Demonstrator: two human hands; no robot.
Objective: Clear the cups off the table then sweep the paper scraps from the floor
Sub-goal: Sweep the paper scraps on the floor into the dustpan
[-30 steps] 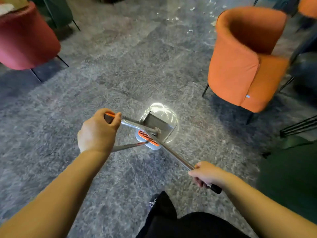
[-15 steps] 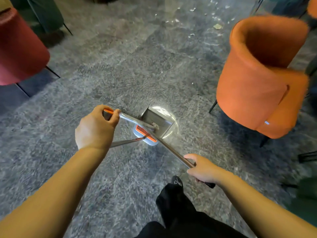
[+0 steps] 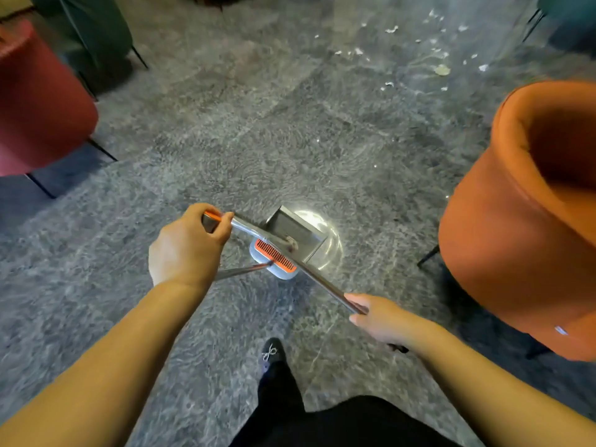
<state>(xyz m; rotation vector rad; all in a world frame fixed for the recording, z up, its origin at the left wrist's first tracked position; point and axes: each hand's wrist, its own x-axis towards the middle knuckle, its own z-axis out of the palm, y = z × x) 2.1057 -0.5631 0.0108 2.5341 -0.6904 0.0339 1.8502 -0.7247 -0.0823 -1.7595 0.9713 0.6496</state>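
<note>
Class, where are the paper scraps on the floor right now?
In the head view, the paper scraps lie scattered upper right on the grey floor, beyond the orange armchair.

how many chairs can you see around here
4, maybe more out of frame: a red chair at left, a dark green chair behind it, an orange chair at right, and a dark one cut off top right.

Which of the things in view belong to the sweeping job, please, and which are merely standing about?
Job: paper scraps on the floor, dustpan, broom, left hand, right hand.
Standing about: orange armchair, red armchair, dark green chair.
</note>
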